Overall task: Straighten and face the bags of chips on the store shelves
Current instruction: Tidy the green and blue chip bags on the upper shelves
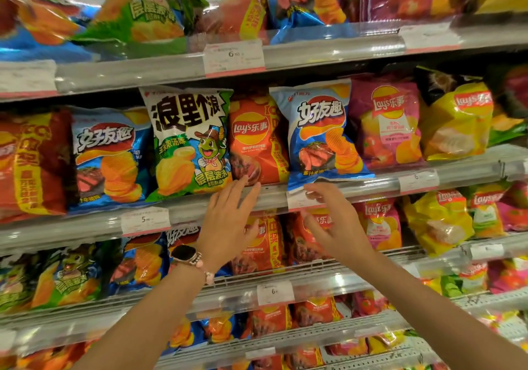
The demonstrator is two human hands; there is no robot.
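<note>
Shelves packed with chips top to bottom. Using the red Lay's bag (251, 141) on the second shelf as the landmark: just left of it stands a white-and-green bag with a corn cartoon (190, 141), its edge overlapping the red one a bit, and left of that a blue bag (110, 155). Just right of the red bag is another blue bag (321, 132), leaning slightly, its bottom corner hanging over the shelf rail (274, 195). Further right – a pink Lay's bag (385, 124), then a yellow one (454, 124). Price tags sit on the rail, one showing 5 (145, 221) down-left of the red bag.

Left hand (228, 221), with a watch (184, 254) on that wrist, is just below the red bag – fingers straight and spread, tips touching its bottom edge. Right hand (331, 221) is below the leaning blue bag, fingers loosely apart, holding nothing, apparently just short of the bag.
</note>
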